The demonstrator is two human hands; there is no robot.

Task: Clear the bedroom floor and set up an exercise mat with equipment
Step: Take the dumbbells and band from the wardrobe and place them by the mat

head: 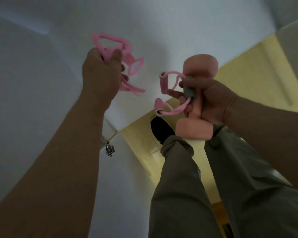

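My left hand is closed around a pink pedal resistance puller, whose loops and straps dangle above a white surface. My right hand grips the bar of a pink dumbbell, held upright with one head above the fist and one below. The same hand also pinches a pink resistance band with a grey centre piece; its two foam handles hang to the left. Both hands are raised in front of me, about a hand's width apart.
My legs in grey trousers and a black shoe stand on a pale yellow floor. A white bed or cabinet edge runs along the left, with a small metal paw-shaped charm hanging from it.
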